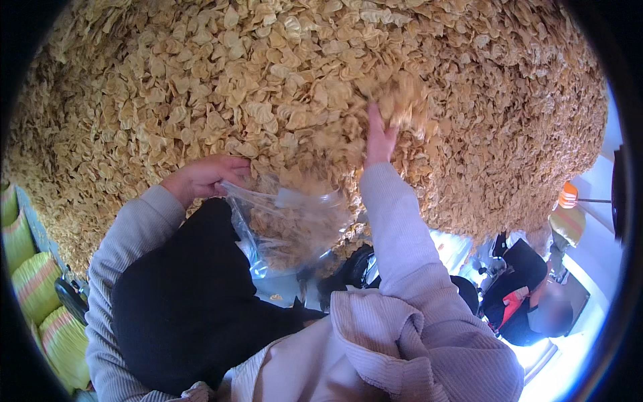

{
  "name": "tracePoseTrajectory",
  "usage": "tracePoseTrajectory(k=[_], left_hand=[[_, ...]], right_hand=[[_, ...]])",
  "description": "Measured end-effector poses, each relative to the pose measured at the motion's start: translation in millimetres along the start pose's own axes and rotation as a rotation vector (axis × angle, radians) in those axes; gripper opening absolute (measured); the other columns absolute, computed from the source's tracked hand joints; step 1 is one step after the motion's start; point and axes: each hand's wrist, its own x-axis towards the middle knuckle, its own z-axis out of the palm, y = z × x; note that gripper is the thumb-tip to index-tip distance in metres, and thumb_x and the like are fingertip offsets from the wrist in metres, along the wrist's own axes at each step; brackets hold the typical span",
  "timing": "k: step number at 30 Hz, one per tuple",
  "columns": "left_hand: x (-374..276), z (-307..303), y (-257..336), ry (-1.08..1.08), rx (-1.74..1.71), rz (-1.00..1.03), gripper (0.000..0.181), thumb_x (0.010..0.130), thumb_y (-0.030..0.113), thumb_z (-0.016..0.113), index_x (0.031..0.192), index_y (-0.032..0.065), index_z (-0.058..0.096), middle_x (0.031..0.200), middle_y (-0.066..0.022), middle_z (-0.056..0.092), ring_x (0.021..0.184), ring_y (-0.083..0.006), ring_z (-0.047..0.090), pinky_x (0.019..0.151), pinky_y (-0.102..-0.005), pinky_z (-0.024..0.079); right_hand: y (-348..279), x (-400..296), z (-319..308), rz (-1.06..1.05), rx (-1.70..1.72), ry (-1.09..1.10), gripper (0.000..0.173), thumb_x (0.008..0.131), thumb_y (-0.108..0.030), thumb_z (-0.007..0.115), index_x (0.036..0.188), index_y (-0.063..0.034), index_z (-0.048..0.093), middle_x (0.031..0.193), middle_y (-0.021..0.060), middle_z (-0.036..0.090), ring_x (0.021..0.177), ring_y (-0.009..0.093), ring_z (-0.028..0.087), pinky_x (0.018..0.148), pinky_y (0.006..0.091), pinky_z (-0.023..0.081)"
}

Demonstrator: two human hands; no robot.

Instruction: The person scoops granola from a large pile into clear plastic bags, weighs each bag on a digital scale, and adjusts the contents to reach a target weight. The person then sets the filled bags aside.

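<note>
A huge heap of thin, curled, tan dried flakes (201,95) fills the upper view. My left hand (211,176) pinches the rim of a clear plastic zip bag (301,216) at its left corner. Tan flakes show through the bag's wall, and its mouth faces the heap. To the right of the bag, my right hand (381,138) reaches into the heap, its thumb side visible. Blurred flakes cover most of its fingers, so whether it grips any cannot be told.
Yellow-green woven sacks (42,286) with pink stripes line the lower left. At the lower right, another person (522,296) in dark and red clothing is beside the heap. An orange object (568,195) stands at its right edge. Black cloth (181,296) lies between my arms.
</note>
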Motion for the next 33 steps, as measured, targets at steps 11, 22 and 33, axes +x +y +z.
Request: tracePoseTrajectory(k=[11, 22, 33], left_hand=[[2, 3, 5, 0.061, -0.017, 0.068, 0.040, 0.071, -0.008, 0.069, 0.111, -0.0053, 0.061, 0.083, -0.0100, 0.069, 0.061, -0.0143, 0.063, 0.054, -0.0271, 0.049], [-12, 5, -2, -0.064, -0.045, 0.021, 0.083, 0.076, -0.014, 0.054, 0.152, -0.0017, 0.024, 0.153, -0.0068, 0.041, 0.062, -0.0042, 0.052, 0.050, -0.0184, 0.040], [-28, -4, -8, -0.027, -0.016, 0.070, 0.080, 0.076, -0.013, 0.056, 0.151, -0.0021, 0.029, 0.152, -0.0069, 0.042, 0.097, -0.0114, 0.065, 0.072, -0.0207, 0.054]], right_hand=[[12, -180, 12, 0.011, -0.576, -1.254, 0.077, 0.086, -0.050, 0.067, 0.147, -0.0103, 0.042, 0.146, 0.0235, 0.045, 0.136, 0.037, 0.043, 0.113, 0.0424, 0.033], [-80, -19, -20, -0.541, -0.957, -0.681, 0.050, 0.093, -0.041, 0.059, 0.138, -0.0219, 0.054, 0.151, 0.0150, 0.038, 0.142, 0.031, 0.035, 0.115, 0.0527, 0.030], [-23, 6, -53, -0.435, -1.623, -0.464, 0.062, 0.094, -0.053, 0.051, 0.149, -0.0296, 0.038, 0.161, 0.0162, 0.017, 0.150, 0.034, 0.012, 0.112, 0.0697, 0.020]])
